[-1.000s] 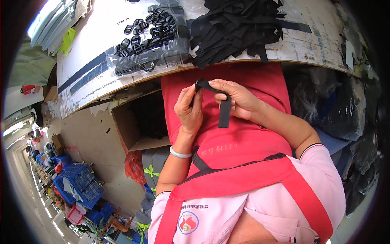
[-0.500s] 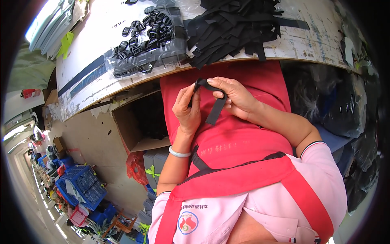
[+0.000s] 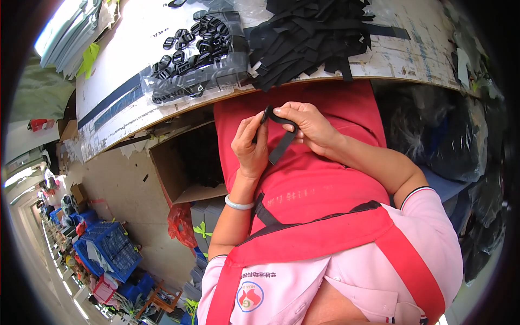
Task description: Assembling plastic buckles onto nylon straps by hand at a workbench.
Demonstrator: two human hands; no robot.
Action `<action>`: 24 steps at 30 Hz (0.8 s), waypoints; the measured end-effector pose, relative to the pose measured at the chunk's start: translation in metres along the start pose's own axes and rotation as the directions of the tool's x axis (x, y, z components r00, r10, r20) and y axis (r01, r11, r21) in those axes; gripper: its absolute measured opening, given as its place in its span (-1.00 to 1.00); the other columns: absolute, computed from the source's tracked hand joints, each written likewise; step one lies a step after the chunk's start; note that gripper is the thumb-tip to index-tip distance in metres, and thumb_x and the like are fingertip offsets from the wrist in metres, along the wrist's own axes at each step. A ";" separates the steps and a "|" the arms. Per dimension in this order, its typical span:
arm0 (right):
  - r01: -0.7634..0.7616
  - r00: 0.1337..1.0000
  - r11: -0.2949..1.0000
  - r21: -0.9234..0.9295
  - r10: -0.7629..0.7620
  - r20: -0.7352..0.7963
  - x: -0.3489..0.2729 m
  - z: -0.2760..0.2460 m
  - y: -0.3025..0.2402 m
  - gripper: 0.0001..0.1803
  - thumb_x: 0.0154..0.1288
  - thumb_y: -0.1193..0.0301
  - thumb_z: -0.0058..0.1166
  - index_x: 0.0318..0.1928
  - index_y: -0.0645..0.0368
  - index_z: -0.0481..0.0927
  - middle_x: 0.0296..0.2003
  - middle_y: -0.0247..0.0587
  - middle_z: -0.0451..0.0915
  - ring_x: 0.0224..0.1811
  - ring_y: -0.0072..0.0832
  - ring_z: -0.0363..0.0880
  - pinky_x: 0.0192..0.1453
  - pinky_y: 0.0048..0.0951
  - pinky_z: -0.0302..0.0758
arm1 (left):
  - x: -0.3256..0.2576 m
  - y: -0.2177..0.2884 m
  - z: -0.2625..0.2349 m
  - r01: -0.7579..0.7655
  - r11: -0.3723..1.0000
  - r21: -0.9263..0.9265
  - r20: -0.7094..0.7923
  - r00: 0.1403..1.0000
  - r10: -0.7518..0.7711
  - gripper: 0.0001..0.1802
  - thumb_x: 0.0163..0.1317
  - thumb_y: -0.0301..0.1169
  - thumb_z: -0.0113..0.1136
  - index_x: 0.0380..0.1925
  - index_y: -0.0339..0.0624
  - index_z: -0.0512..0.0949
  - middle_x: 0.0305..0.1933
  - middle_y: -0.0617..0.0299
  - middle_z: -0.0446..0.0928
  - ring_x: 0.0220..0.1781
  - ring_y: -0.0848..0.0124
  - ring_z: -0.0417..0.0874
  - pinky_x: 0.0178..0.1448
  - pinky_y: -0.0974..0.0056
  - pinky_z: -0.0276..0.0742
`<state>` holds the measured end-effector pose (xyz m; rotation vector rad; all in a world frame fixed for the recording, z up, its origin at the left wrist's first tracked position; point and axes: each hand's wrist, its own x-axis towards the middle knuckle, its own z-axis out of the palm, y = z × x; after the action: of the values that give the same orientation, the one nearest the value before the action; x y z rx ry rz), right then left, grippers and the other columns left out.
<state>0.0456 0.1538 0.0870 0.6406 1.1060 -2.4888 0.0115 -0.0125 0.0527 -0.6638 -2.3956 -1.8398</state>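
Observation:
My left hand [image 3: 251, 146] and my right hand [image 3: 309, 125] meet over my red apron, just below the table's edge. Between them they hold a short black strap [image 3: 283, 143] threaded on a small black plastic buckle [image 3: 266, 115]. The left fingers pinch the buckle end, and the right fingers grip the strap's top while its free end hangs down and to the left. Above, on the white table [image 3: 422, 54], lies a heap of cut black straps [image 3: 311, 38]. A clear bag of black buckles [image 3: 192, 57] sits left of that heap.
An open cardboard box [image 3: 181, 176] stands under the table at my left. Dark plastic bags [image 3: 449, 141] are piled at my right. Blue crates [image 3: 108, 249] and clutter line the floor far left. White sheets [image 3: 70, 32] are stacked at the table's far left.
The strap's hanging end has swung from straight down to slanting left. Both hands have stayed together in front of the apron.

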 end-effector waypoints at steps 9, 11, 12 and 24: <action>-0.033 0.996 0.993 0.116 0.023 0.082 0.002 0.001 0.004 -0.76 0.44 0.19 0.07 -0.28 0.07 0.49 -0.59 -0.55 0.41 -0.72 -0.80 0.14 -0.66 -0.67 0.06 | 0.001 0.000 -0.004 -0.081 0.993 0.080 0.016 0.997 0.080 -0.73 0.18 -0.72 0.18 -0.12 -0.32 0.62 -0.22 0.07 0.63 -0.24 0.31 0.68 -0.20 0.36 0.57; 0.013 0.999 0.999 0.036 -0.014 0.031 0.003 0.002 0.006 -0.74 0.45 0.15 0.05 -0.14 0.08 0.52 -0.59 -0.57 0.40 -0.69 -0.85 0.19 -0.64 -0.79 0.05 | 0.001 0.000 -0.006 -0.088 0.993 0.081 0.058 0.995 0.084 -0.73 0.18 -0.72 0.18 -0.11 -0.31 0.62 -0.22 0.05 0.62 -0.24 0.26 0.68 -0.20 0.33 0.58; 0.012 0.999 0.999 0.034 -0.014 0.033 0.006 -0.001 0.006 -0.74 0.45 0.15 0.05 -0.14 0.08 0.52 -0.59 -0.57 0.40 -0.69 -0.85 0.19 -0.64 -0.79 0.05 | 0.001 -0.001 -0.007 -0.089 0.993 0.081 0.055 0.995 0.084 -0.73 0.18 -0.72 0.18 -0.11 -0.31 0.62 -0.22 0.05 0.62 -0.24 0.26 0.68 -0.20 0.33 0.58; 0.520 0.838 0.668 -0.532 -0.520 0.166 0.016 -0.016 0.017 -0.87 0.28 0.46 0.25 -0.22 0.24 0.63 -0.36 -0.40 0.48 -0.36 -0.68 0.44 -0.29 -0.63 0.39 | 0.006 0.011 -0.021 0.743 0.393 -0.542 0.453 0.652 -0.608 -0.72 0.36 -0.39 0.19 -0.06 -0.39 0.60 -0.41 0.21 0.61 -0.61 0.56 0.51 -0.59 0.48 0.41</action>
<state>0.0447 0.1529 0.0590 0.1449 2.1590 -2.3526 0.0050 -0.0281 0.0704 0.3122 -2.1500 -3.2435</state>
